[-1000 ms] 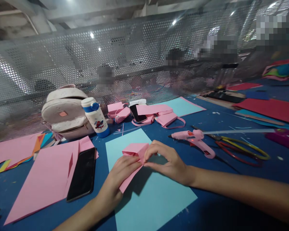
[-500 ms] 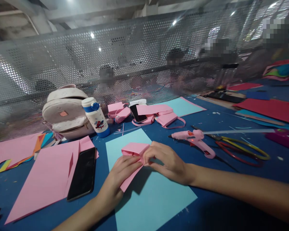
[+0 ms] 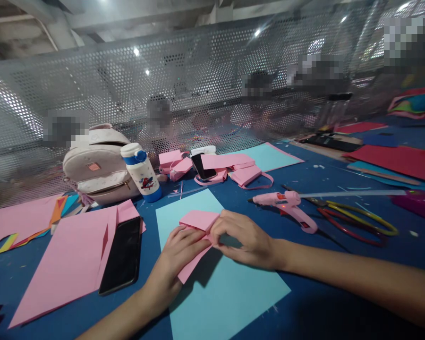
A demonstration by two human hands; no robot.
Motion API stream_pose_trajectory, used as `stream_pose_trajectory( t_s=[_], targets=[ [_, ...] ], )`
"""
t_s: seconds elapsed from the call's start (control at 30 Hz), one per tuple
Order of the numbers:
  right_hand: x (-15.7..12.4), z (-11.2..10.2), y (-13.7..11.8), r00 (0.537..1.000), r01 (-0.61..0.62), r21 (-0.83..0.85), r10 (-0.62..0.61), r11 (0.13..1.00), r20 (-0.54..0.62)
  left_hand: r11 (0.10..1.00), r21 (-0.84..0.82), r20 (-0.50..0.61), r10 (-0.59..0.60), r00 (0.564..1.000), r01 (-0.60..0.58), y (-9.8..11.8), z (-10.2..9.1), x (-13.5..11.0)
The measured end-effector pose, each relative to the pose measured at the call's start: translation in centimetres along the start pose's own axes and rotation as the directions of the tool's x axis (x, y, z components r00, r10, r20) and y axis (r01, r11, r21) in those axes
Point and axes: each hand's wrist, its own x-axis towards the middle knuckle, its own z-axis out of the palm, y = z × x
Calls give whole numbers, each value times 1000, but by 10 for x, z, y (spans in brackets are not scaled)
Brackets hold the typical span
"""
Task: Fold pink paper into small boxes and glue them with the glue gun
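Both of my hands hold a folded pink paper (image 3: 198, 220) above a light blue sheet (image 3: 216, 278) on the blue table. My left hand (image 3: 175, 257) grips the paper's lower left part, fingers curled over it. My right hand (image 3: 242, 238) pinches its right edge, thumb and fingers pressed together at the fold. The paper's far end sticks up beyond my fingertips; its near corner juts out below my left hand.
A black phone (image 3: 122, 255) lies on a large pink sheet (image 3: 67, 264) at the left. A pink glue gun (image 3: 290, 208) and scissors (image 3: 354, 219) lie at the right. A bottle (image 3: 141, 172), a backpack (image 3: 95, 165) and pink paper pieces (image 3: 230, 167) stand before a perforated metal screen.
My right hand has lowered and closed tighter on the fold, and the pink paper lies flatter. My left hand has barely shifted.
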Motion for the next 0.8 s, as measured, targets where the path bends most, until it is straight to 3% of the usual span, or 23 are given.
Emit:
stream_pose_trajectory(
  t_s=[0.17,0.4,0.8],
  targets=[
    [-1,-1,1,998,-54,37,55,998,-29,1000,8,24,-28,999,28,1,-2,0],
    [-3,1,2,994,-28,59,34,998,-107,1000,11,-4,-17,1000,17,5,-4,3],
    [-3,4,2,999,7,-43,-8,999,-44,1000,-13,15,-22,1000,22,5,-5,4]
  ],
)
